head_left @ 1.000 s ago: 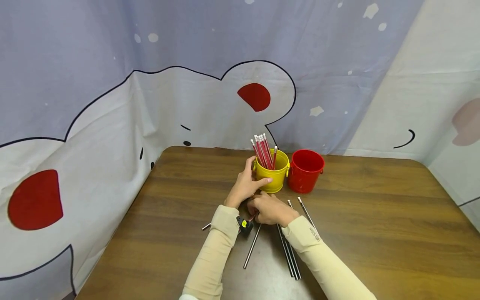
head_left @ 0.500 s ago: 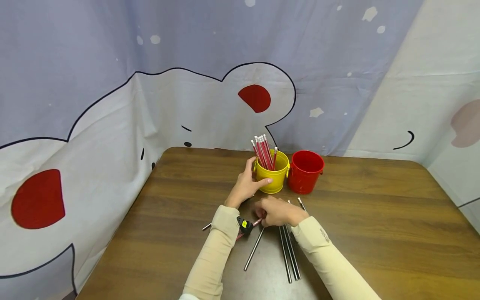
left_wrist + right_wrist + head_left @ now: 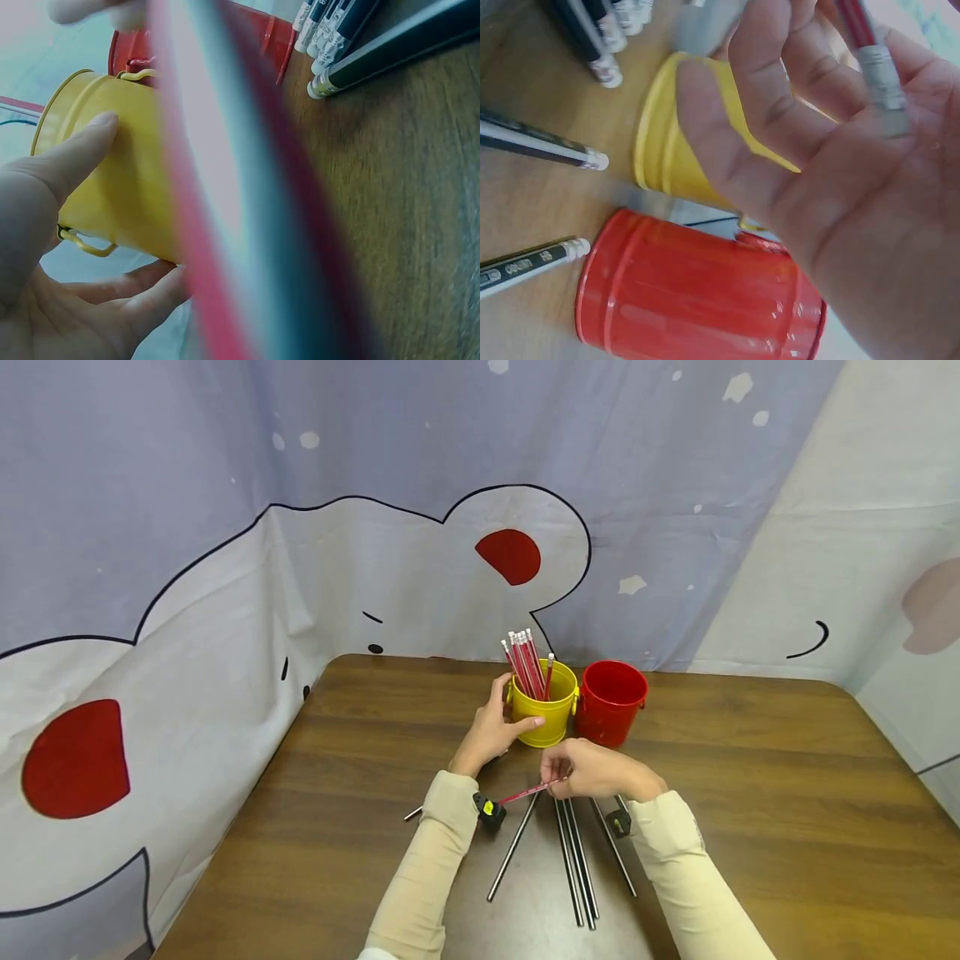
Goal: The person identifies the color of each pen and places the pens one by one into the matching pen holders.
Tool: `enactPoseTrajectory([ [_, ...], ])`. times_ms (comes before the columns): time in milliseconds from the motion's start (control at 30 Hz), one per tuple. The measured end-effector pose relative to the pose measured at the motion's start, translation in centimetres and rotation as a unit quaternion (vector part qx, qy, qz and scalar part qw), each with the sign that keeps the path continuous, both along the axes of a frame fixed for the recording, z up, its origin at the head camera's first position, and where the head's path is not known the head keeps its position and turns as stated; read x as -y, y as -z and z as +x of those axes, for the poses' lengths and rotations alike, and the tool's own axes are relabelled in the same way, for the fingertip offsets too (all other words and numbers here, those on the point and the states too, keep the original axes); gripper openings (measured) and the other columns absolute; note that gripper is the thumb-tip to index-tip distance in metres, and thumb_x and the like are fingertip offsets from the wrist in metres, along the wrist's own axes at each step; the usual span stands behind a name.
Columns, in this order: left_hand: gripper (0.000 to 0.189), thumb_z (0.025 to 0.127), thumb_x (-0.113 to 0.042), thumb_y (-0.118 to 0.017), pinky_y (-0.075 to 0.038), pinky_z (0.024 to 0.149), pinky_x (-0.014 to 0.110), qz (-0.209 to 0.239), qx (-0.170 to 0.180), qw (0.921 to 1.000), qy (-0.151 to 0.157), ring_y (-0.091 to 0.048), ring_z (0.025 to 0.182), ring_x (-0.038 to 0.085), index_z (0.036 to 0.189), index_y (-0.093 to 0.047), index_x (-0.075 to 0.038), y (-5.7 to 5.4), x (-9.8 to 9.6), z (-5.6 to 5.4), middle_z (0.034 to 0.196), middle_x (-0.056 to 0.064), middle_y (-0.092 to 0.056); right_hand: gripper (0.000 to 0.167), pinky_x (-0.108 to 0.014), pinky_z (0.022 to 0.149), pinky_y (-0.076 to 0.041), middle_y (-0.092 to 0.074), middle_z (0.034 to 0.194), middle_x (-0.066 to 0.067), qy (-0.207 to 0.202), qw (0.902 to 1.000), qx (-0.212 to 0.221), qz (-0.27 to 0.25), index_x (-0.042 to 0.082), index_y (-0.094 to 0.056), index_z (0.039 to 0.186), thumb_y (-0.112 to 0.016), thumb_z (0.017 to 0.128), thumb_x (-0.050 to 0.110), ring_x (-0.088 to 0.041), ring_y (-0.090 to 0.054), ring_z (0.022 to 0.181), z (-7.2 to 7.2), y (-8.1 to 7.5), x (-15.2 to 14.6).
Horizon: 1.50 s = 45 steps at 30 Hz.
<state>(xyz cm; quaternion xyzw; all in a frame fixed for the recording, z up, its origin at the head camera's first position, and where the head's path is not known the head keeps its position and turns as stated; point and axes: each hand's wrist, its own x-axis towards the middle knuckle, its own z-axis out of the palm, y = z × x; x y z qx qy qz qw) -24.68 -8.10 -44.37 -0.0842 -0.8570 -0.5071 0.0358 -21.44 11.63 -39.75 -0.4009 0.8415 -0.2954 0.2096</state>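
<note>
My left hand (image 3: pixel 483 739) grips the near left side of a yellow bucket (image 3: pixel 546 727), its thumb across the front. Several red-and-white striped pencils (image 3: pixel 528 670) stand in that bucket, eraser ends up. In front of it, my right hand (image 3: pixel 596 768) pinches one red pencil (image 3: pixel 523 793) near an end; the pencil slants down toward the left wrist. The right wrist view shows its white eraser end (image 3: pixel 883 86) against the palm. Blurred and close, a red-striped pencil (image 3: pixel 225 187) crosses the left wrist view, hiding part of the bucket.
A red bucket (image 3: pixel 611 710) stands right of the yellow one. Several black pencils (image 3: pixel 573 868) lie on the wooden table (image 3: pixel 750 793) below the right hand, one (image 3: pixel 512 850) slanting left and another (image 3: pixel 615 850) farther right. A patterned cloth (image 3: pixel 420 577) hangs behind the table.
My right hand has moved right and drawn the red pencil out from near the left wrist, raising it. The left hand stays on the yellow bucket.
</note>
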Motion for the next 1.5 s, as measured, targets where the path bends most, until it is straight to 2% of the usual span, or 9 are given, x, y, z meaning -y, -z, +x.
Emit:
enactPoseTrajectory([
  [233, 0.085, 0.075, -0.046, -0.071, -0.050, 0.079, 0.035, 0.002, 0.001, 1.0000, 0.000, -0.056, 0.102, 0.022, 0.141, -0.018, -0.034, 0.1, 0.1, 0.0, 0.122, 0.010, -0.055, 0.010, -0.027, 0.067, -0.050, -0.061, 0.078, 0.003, 0.021, 0.9958, 0.024, -0.085, 0.017, -0.062, 0.083, -0.065, 0.080, 0.008, -0.014, -0.057, 0.073, 0.4, -1.4, -1.7],
  [533, 0.086, 0.076, -0.046, -0.070, -0.050, 0.082, 0.035, 0.004, 0.005, 1.0000, 0.002, -0.056, 0.103, 0.021, 0.141, -0.017, -0.034, 0.1, 0.1, 0.2, 0.122, 0.010, -0.055, 0.008, -0.029, 0.066, -0.050, -0.063, 0.082, -0.005, 0.067, 0.9814, 0.027, -0.178, 0.008, -0.063, 0.087, -0.065, 0.082, 0.002, -0.013, -0.057, 0.072, 1.9, -3.5, -2.3],
  [667, 0.085, 0.077, -0.044, -0.070, -0.050, 0.083, 0.036, 0.006, 0.004, 1.0000, 0.005, -0.057, 0.103, 0.022, 0.141, -0.017, -0.033, 0.0, 0.1, 0.1, 0.122, 0.011, -0.055, 0.007, -0.028, 0.064, -0.049, -0.062, 0.082, -0.012, 0.099, 0.9653, 0.015, -0.241, 0.002, -0.063, 0.088, -0.065, 0.081, -0.001, -0.020, -0.057, 0.072, 3.1, -4.6, -2.0],
  [767, 0.085, 0.076, -0.044, -0.071, -0.050, 0.081, 0.036, 0.011, 0.008, 0.9999, 0.005, -0.058, 0.100, 0.023, 0.141, -0.017, -0.033, 0.0, 0.1, 0.1, 0.120, 0.013, -0.056, 0.008, -0.025, 0.063, -0.049, -0.061, 0.083, -0.011, 0.121, 0.9458, 0.004, -0.301, 0.001, -0.063, 0.090, -0.065, 0.082, 0.000, -0.020, -0.057, 0.071, 2.9, -4.2, -2.1],
  [933, 0.086, 0.075, -0.045, -0.071, -0.050, 0.082, 0.037, 0.009, 0.012, 0.9999, 0.002, -0.057, 0.102, 0.022, 0.141, -0.017, -0.034, 0.0, 0.1, 0.1, 0.122, 0.013, -0.055, 0.007, -0.022, 0.063, -0.050, -0.062, 0.084, -0.011, 0.166, 0.9175, -0.028, -0.360, 0.001, -0.062, 0.088, -0.065, 0.082, 0.000, -0.018, -0.059, 0.069, 2.7, -3.9, -2.2],
  [1067, 0.088, 0.074, -0.046, -0.072, -0.049, 0.083, 0.038, 0.008, 0.008, 0.9999, -0.002, -0.055, 0.108, 0.023, 0.141, -0.017, -0.033, 0.1, 0.0, 0.1, 0.127, 0.013, -0.051, 0.007, -0.022, 0.067, -0.052, -0.063, 0.086, -0.007, 0.180, 0.9010, -0.032, -0.393, -0.002, -0.062, 0.090, -0.063, 0.083, 0.000, -0.016, -0.062, 0.072, 2.1, -3.4, -2.3],
  [1133, 0.088, 0.074, -0.046, -0.073, -0.048, 0.085, 0.038, 0.009, 0.004, 0.9999, -0.005, -0.054, 0.110, 0.024, 0.141, -0.017, -0.033, 0.2, 0.0, 0.0, 0.130, 0.012, -0.049, 0.008, -0.023, 0.067, -0.053, -0.063, 0.085, -0.008, 0.183, 0.8962, -0.035, -0.403, -0.004, -0.061, 0.091, -0.062, 0.084, -0.002, -0.016, -0.061, 0.072, 2.1, -3.4, -2.2],
  [1267, 0.088, 0.073, -0.043, -0.074, -0.044, 0.092, 0.040, 0.015, -0.009, 0.9997, -0.015, -0.051, 0.113, 0.024, 0.141, -0.020, -0.031, 0.1, -0.3, 0.1, 0.132, 0.010, -0.048, 0.009, -0.025, 0.067, -0.054, -0.062, 0.084, -0.012, 0.197, 0.8925, -0.038, -0.404, -0.005, -0.060, 0.093, -0.061, 0.084, -0.003, -0.022, -0.061, 0.070, 2.2, -3.7, -1.8],
  [1500, 0.089, 0.072, -0.041, -0.076, -0.036, 0.101, 0.038, 0.022, -0.035, 0.9987, -0.029, -0.045, 0.121, 0.021, 0.140, -0.020, -0.027, 0.3, -1.1, 0.1, 0.135, 0.006, -0.045, 0.009, -0.024, 0.066, -0.054, -0.059, 0.083, -0.021, 0.231, 0.8901, -0.061, -0.388, -0.010, -0.059, 0.092, -0.060, 0.084, -0.007, -0.026, -0.060, 0.071, 3.5, -5.1, -0.7],
])
